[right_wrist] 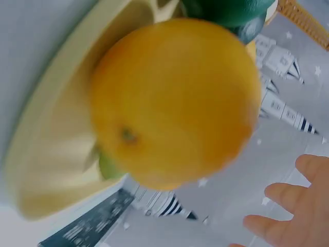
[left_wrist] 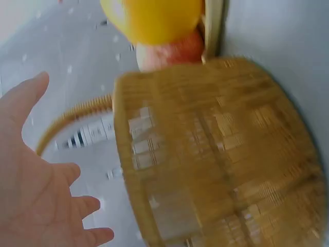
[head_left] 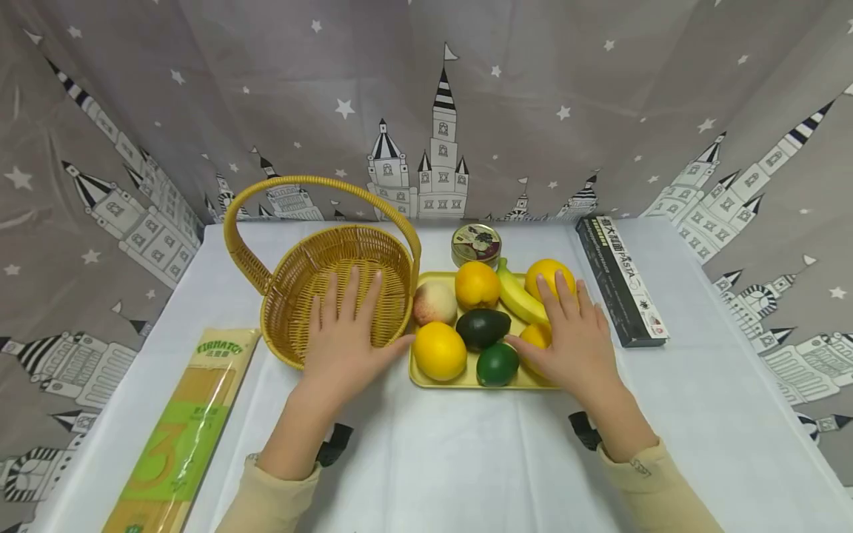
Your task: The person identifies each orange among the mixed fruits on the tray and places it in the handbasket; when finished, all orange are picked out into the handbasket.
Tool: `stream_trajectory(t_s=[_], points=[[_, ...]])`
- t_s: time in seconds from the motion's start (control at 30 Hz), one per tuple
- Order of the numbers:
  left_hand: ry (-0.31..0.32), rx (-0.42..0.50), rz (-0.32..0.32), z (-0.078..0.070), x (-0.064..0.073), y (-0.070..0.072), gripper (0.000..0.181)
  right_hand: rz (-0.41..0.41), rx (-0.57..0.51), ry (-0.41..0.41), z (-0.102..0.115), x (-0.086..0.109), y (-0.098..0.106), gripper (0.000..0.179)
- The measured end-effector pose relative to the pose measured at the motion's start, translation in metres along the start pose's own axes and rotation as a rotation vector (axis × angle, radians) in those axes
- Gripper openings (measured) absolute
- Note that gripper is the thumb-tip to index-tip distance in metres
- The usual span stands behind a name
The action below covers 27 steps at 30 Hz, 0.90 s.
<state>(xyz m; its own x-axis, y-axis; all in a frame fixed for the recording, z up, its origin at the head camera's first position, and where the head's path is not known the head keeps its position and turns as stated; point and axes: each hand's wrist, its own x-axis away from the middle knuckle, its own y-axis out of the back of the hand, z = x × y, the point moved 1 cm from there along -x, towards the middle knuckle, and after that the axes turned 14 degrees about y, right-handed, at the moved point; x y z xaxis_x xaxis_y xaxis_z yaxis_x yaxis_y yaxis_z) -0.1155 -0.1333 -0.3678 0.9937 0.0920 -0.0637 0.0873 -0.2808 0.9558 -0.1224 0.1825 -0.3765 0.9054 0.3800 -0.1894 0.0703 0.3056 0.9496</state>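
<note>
My left hand (head_left: 343,340) is held over the near side of a woven basket (head_left: 289,296), fingers spread straight and holding nothing. In the left wrist view its fingers show beside the basket's wall (left_wrist: 216,154). My right hand (head_left: 576,344), also spread and holding nothing, hovers over the right end of a yellow tray (head_left: 470,370). It partly hides an orange (head_left: 535,340), which looms large in the right wrist view. The tray also carries several other oranges (head_left: 440,352), a peach (head_left: 435,303), a banana (head_left: 520,294), a dark avocado (head_left: 483,328) and a green fruit (head_left: 497,364).
A round tin (head_left: 476,243) stands behind the tray. To the right lies a black pasta box (head_left: 620,281); a long pack of noodles (head_left: 183,429) lies at the left. The basket's tall handle (head_left: 320,180) arches up. A castle-print curtain (head_left: 533,89) hangs behind the table.
</note>
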Motion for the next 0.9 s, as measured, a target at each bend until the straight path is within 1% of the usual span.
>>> stream_trajectory(t_s=[0.1,0.17,0.23,0.3,0.4,0.47,0.57,0.63,0.73,0.8,0.9], points=[[0.048,0.056,-0.02,0.017,0.008,0.005,0.098,-0.008,-0.007,-0.022,-0.007,0.009,0.002,0.098],[0.092,0.105,-0.037,0.031,0.014,0.008,0.097,-0.007,-0.02,-0.04,-0.012,0.015,0.002,0.099],[0.15,0.154,-0.055,0.046,0.019,0.009,0.096,0.012,-0.038,-0.056,-0.017,0.022,0.002,0.1],[0.223,0.209,-0.066,0.062,0.025,0.01,0.096,0.039,-0.065,-0.071,-0.02,0.027,0.0,0.102],[0.331,0.323,-0.045,0.082,0.033,0.008,0.096,0.071,-0.126,-0.084,-0.023,0.034,-0.003,0.104],[0.391,0.405,-0.004,0.092,0.037,0.005,0.095,0.074,-0.163,-0.081,-0.025,0.036,-0.006,0.102],[0.441,0.542,0.063,0.1,0.038,-0.001,0.092,0.063,-0.207,-0.063,-0.026,0.039,-0.011,0.094],[0.446,0.643,0.112,0.102,0.037,-0.006,0.088,0.051,-0.23,-0.053,-0.027,0.04,-0.012,0.086],[0.441,0.793,0.166,0.103,0.035,-0.011,0.083,0.045,-0.275,-0.062,-0.027,0.042,-0.014,0.076],[0.453,0.886,0.198,0.103,0.034,-0.013,0.081,0.046,-0.3,-0.069,-0.027,0.042,-0.016,0.074],[0.485,1.018,0.22,0.103,0.034,-0.016,0.08,0.05,-0.315,-0.072,-0.027,0.041,-0.018,0.076]])
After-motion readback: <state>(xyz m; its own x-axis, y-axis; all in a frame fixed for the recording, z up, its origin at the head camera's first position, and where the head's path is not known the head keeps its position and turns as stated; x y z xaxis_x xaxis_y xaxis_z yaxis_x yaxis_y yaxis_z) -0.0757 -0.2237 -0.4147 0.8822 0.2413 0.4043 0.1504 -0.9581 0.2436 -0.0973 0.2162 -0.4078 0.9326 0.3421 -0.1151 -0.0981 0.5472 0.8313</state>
